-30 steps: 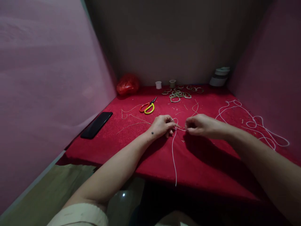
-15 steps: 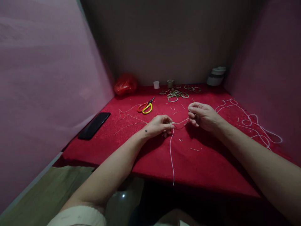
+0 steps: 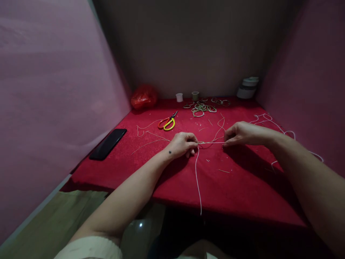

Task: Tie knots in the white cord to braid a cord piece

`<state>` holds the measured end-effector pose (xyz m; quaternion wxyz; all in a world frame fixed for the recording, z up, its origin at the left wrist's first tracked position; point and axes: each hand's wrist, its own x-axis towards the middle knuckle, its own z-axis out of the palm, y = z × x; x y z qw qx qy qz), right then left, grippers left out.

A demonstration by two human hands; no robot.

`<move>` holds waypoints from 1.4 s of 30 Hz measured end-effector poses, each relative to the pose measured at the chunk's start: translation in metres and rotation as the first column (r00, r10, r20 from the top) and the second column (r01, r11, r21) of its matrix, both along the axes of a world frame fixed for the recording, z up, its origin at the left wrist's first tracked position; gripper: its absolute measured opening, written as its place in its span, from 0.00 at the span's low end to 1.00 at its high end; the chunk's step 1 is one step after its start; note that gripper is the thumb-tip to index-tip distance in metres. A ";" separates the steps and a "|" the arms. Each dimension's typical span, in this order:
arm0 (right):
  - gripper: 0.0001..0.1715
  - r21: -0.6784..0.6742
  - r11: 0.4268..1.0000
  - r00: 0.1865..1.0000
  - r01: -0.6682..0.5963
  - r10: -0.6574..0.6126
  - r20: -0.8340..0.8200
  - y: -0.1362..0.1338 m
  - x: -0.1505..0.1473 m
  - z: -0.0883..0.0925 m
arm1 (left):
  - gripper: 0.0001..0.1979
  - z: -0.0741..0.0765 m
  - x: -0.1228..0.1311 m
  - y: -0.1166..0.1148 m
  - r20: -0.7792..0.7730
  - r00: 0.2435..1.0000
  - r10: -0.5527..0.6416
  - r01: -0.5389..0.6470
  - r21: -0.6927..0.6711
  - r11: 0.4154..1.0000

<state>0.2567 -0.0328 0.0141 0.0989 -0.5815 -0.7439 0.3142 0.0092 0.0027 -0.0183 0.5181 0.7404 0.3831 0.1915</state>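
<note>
The left hand point(image 3: 185, 144) and right hand point(image 3: 238, 134), each grip pinched closed, hold the cord point(image 3: 213, 142) straight between them.

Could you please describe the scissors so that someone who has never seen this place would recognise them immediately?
On the red table, find the left hand. Just beyond it, to the right of the black phone, lie the scissors. One handle is red, the other yellow, unlike the plain black phone.

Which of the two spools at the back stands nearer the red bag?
The white spool, on the left in view; the olive-green spool stands farther from the red bag.
</note>
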 end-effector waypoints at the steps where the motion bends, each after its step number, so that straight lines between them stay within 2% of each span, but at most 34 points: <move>1: 0.10 -0.024 1.000 1.000 -0.002 0.002 -0.024 0.000 0.001 -0.001 | 0.03 0.000 -0.001 0.000 -0.005 1.000 -0.003 0.003 0.005 1.000; 3: 0.12 -0.073 0.997 0.983 0.019 -0.032 -0.183 0.001 0.001 -0.006 | 0.02 0.000 -0.002 0.002 -0.016 1.000 -0.013 0.013 0.016 1.000; 5: 0.13 -0.113 0.990 0.891 0.088 -0.129 -0.435 0.002 -0.003 -0.012 | 0.01 -0.001 -0.004 0.004 -0.027 1.000 -0.017 0.017 0.031 0.999; 7: 0.11 -0.166 0.971 0.701 0.171 -0.238 -0.672 0.003 -0.013 -0.018 | 0.02 -0.003 -0.006 0.007 -0.044 0.999 -0.013 0.016 0.054 0.998; 10: 0.06 -0.302 0.938 0.344 0.171 -0.344 -0.873 0.006 -0.032 -0.023 | 0.03 -0.004 -0.007 0.009 -0.080 0.997 -0.011 0.018 0.098 0.995; 12: 0.06 -0.412 0.900 0.119 0.142 -0.429 -0.895 0.008 -0.045 -0.025 | 0.04 -0.005 -0.007 0.009 -0.102 0.995 -0.012 0.025 0.126 0.992; 14: 0.07 -0.520 0.840 -0.031 0.157 -0.522 -0.853 0.013 -0.054 -0.026 | 0.05 -0.005 -0.006 0.009 -0.119 0.993 -0.014 0.032 0.154 0.988; 16: 0.09 -0.584 0.780 -0.118 0.224 -0.573 -0.811 0.019 -0.059 -0.029 | 0.05 -0.005 -0.007 0.009 -0.119 0.992 -0.028 0.049 0.182 0.982; 19: 0.11 -0.606 0.729 -0.172 0.320 -0.584 -0.793 0.028 -0.058 -0.036 | 0.03 -0.005 -0.009 0.011 -0.099 0.992 -0.074 0.096 0.248 0.964; 23: 0.12 -0.593 0.720 -0.166 0.361 -0.576 -0.800 0.034 -0.056 -0.045 | 0.03 -0.001 -0.013 0.012 -0.120 0.986 -0.111 0.146 0.336 0.930; 26: 0.12 -0.505 0.766 -0.059 0.397 -0.528 -0.847 0.033 -0.059 -0.047 | 0.03 0.002 -0.013 0.010 -0.120 0.986 -0.118 0.152 0.334 0.930; 28: 0.12 -0.418 0.796 0.093 0.438 -0.502 -0.860 0.031 -0.059 -0.045 | 0.03 0.004 -0.013 0.009 -0.098 0.989 -0.111 0.136 0.312 0.940; 31: 0.09 -0.318 0.784 0.313 0.532 -0.532 -0.787 0.025 -0.052 -0.037 | 0.03 0.007 -0.012 0.009 -0.074 0.995 -0.066 0.084 0.282 0.956; 32: 0.07 -0.239 0.769 0.385 0.593 -0.531 -0.755 0.023 -0.048 -0.033 | 0.03 0.008 -0.012 0.009 -0.069 0.996 -0.051 0.069 0.278 0.958; 34: 0.05 0.109 0.709 0.578 0.697 -0.466 -0.670 0.016 -0.044 -0.029 | 0.03 0.008 -0.012 0.009 -0.063 0.997 -0.033 0.049 0.272 0.961; 35: 0.06 0.297 0.671 0.675 0.679 -0.411 -0.612 0.012 -0.044 -0.027 | 0.03 0.008 -0.011 0.009 -0.059 0.998 -0.028 0.043 0.267 0.963; 36: 0.09 0.429 0.663 0.760 0.613 -0.346 -0.551 0.008 -0.047 -0.026 | 0.03 0.008 -0.011 0.009 -0.055 0.998 -0.026 0.040 0.263 0.964; 37: 0.12 0.485 0.697 0.820 0.528 -0.268 -0.506 0.004 -0.053 -0.027 | 0.03 0.007 -0.010 0.009 -0.051 0.998 -0.025 0.037 0.263 0.964; 39: 0.18 0.428 0.839 0.860 0.335 -0.087 -0.503 -0.004 -0.070 -0.029 | 0.03 0.005 -0.009 0.008 -0.039 0.999 -0.027 0.036 0.276 0.960; 40: 0.21 0.386 0.884 0.852 0.263 -0.025 -0.524 -0.007 -0.078 -0.031 | 0.03 0.005 -0.008 0.008 -0.035 0.999 -0.029 0.038 0.288 0.957; 42: 0.23 0.364 0.913 0.842 0.183 0.046 -0.538 -0.009 -0.093 -0.036 | 0.03 0.003 -0.007 0.007 -0.039 0.999 -0.032 0.043 0.310 0.950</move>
